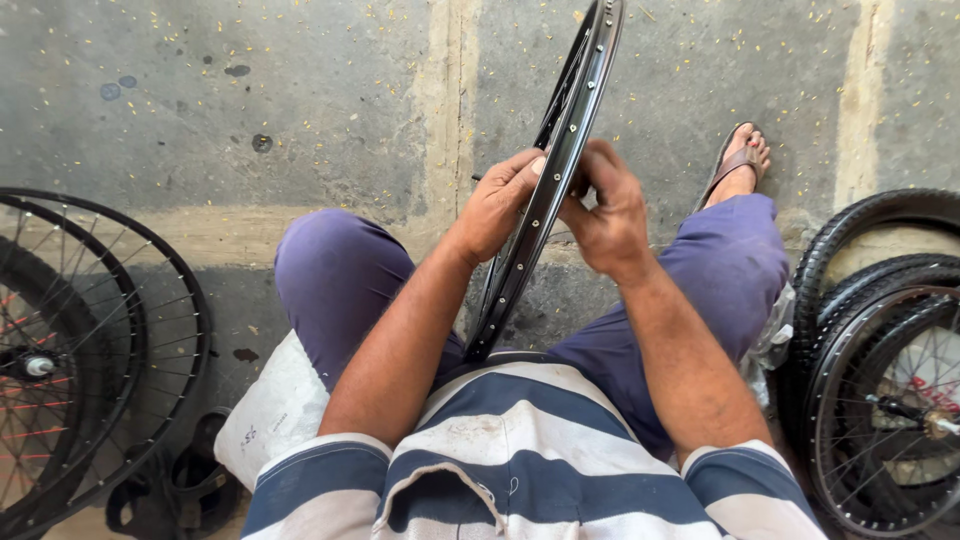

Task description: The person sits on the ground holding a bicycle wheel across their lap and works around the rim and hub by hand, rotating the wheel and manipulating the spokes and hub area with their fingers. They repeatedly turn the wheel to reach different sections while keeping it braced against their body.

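The person sits low over the concrete floor (330, 110), knees apart in purple trousers, and holds a bare black bicycle rim (545, 190) upright between the legs, edge-on to the camera. The rim's lower end sits close against the striped shirt and its upper end runs out past the top of the view. The left hand (497, 205) presses on the rim's left side, fingers closed around the edge. The right hand (605, 215) meets it from the rim's right side, fingers (592, 165) curled and pinched at the metal, though what they pinch is too small to tell. Left of the rim, well apart, 2 spoked wheels (90, 350) lie flat on the floor. Right of the rim lie black tyres (860, 240) and another spoked wheel (885, 410). A sandalled foot (740, 160) rests just beyond the right knee.
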